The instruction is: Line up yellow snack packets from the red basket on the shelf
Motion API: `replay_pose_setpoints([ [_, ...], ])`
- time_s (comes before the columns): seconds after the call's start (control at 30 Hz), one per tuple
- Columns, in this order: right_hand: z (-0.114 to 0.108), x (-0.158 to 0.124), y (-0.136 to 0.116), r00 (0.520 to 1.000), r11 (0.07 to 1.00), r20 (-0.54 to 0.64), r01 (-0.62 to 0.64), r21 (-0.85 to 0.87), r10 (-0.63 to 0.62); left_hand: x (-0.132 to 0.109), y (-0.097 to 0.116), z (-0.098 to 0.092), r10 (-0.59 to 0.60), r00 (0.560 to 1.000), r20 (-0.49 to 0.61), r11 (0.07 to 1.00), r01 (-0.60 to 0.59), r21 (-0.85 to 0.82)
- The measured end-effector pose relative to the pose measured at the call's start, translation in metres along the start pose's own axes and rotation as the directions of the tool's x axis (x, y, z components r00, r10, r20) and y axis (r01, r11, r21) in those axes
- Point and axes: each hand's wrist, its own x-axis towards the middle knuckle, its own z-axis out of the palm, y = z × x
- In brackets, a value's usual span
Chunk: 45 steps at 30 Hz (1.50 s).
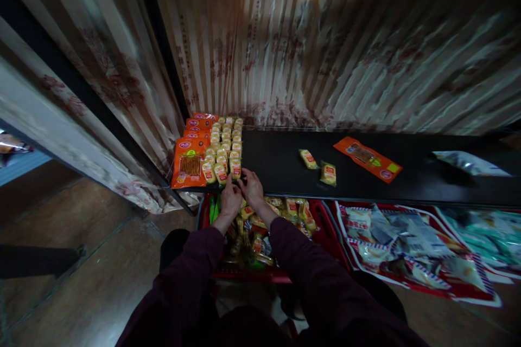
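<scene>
Rows of small yellow wrapped snacks (222, 143) stand at the left end of the black shelf (277, 157), beside a row of orange packets (189, 165). My left hand (231, 197) and my right hand (251, 188) meet at the front edge of the shelf. Their fingertips touch the wrapped snack (235, 167) at the front right corner of the rows, one hand on each side of it. Two loose yellow snacks (308, 159) lie farther right on the shelf, near a single orange packet (368, 159) lying at a slant.
Below the shelf, a red basket (328, 227) holds more yellow snacks. Another basket (468, 295) with white packets stands to its right, then teal packets (484, 236). A silvery packet (470, 163) lies at the shelf's right. A patterned curtain (285, 54) hangs behind.
</scene>
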Motion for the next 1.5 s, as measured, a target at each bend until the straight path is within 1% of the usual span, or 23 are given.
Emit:
replay_pose_setpoints([
  [0.17,-0.003,0.0,-0.001,1.0,0.999,0.009,-0.005,0.037,0.004,-0.004,0.002,0.0,0.027,1.0,-0.003,0.999,-0.027,0.019],
  [0.37,-0.002,0.004,-0.004,1.0,0.997,0.014,0.009,0.081,-0.01,-0.006,0.002,-0.001,0.0,1.0,0.003,1.0,0.0,0.029],
  [0.47,0.0,0.004,-0.005,1.0,0.994,0.007,0.01,0.105,-0.011,-0.005,0.0,0.0,0.015,1.0,0.0,1.0,-0.015,0.021],
  [0.63,0.0,-0.001,-0.002,0.999,0.994,0.001,0.037,0.108,-0.037,-0.005,-0.003,-0.001,0.032,0.999,-0.013,0.999,-0.032,0.005],
  [0.8,-0.001,-0.002,-0.002,0.999,0.993,-0.021,0.028,0.116,-0.025,-0.006,-0.004,-0.001,0.042,0.999,-0.021,0.999,-0.042,0.014],
  [0.93,-0.002,-0.001,-0.003,0.999,0.993,-0.015,0.03,0.111,-0.028,-0.006,-0.004,0.0,0.051,0.999,-0.017,0.998,-0.051,0.029],
  [1.13,-0.005,-0.002,-0.006,1.0,0.995,-0.007,0.012,0.101,-0.011,-0.008,-0.002,-0.002,0.06,0.998,-0.016,0.998,-0.06,0.005],
  [1.3,-0.009,-0.007,-0.009,1.0,0.997,0.007,-0.022,0.079,0.022,-0.011,-0.004,-0.001,0.051,0.998,-0.034,0.999,-0.05,0.012],
  [1.5,-0.019,-0.022,-0.01,0.999,0.997,-0.035,0.01,0.081,-0.007,-0.022,-0.008,0.001,0.083,0.994,-0.067,0.996,-0.084,-0.005],
])
